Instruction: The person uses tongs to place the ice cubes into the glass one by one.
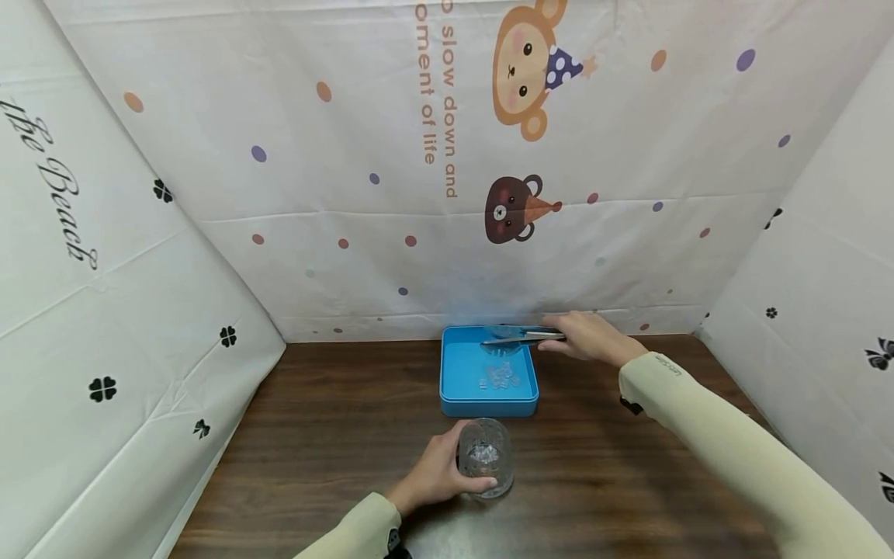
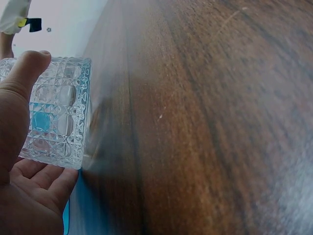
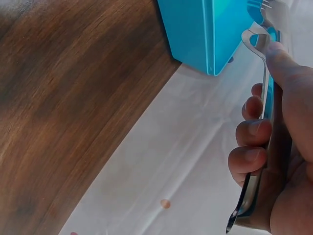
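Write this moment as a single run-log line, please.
left hand: holds clear glass | right hand: grips metal tongs, ends over blue tray | clear pieces: in tray

Pale printed sheets point(image 1: 209, 62) are enclosing a dark, wood-grained bench point(image 1: 314, 435) on three sides, making this place look like a makeshift screened booth. The back sheet point(image 1: 363, 128) is reaching down to the bench's far edge, creasing along its folds and carrying coloured spots point(image 1: 259, 154), sideways lettering point(image 1: 450, 101), a tan animal face point(image 1: 517, 66) and a brown bear face point(image 1: 506, 210), both wearing party hats. The left sheet point(image 1: 49, 334) is showing dark clovers point(image 1: 102, 389) and script ending in "Beach", while the right sheet point(image 1: 817, 264) is bearing small dark motifs point(image 1: 771, 313). Whether a home, office or workshop is surrounding the booth cannot be told.
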Demonstrator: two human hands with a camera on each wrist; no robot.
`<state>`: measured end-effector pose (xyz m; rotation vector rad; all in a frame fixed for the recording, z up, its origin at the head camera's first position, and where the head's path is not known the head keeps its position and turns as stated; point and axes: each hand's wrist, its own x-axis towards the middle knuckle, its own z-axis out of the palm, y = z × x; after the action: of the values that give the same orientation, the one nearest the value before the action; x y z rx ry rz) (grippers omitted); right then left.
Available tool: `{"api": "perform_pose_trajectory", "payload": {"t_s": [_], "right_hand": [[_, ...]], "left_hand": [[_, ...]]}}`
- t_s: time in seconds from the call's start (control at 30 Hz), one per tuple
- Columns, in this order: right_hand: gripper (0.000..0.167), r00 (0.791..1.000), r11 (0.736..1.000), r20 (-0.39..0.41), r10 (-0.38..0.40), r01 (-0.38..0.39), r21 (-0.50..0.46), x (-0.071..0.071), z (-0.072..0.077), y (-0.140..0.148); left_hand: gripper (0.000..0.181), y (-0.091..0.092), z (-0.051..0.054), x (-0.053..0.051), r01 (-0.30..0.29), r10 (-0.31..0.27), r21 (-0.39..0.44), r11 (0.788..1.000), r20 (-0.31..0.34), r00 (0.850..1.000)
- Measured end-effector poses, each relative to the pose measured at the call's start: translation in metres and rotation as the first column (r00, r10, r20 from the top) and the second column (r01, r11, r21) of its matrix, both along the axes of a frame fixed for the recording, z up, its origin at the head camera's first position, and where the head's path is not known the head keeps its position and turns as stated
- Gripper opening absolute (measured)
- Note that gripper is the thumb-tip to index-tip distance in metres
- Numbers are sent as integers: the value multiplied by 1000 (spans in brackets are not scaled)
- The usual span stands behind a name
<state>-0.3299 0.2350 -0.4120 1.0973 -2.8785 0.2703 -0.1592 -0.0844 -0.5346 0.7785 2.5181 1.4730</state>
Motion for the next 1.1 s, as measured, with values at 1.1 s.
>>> {"api": "perform_pose_trajectory", "payload": {"t_s": [1.1], "right_hand": [[46,995,983,84,59,-73,167,-13,-4,-35]], "left_hand": [[76,1,2,1,-10,10,-9,1000,-27,1000]]}}
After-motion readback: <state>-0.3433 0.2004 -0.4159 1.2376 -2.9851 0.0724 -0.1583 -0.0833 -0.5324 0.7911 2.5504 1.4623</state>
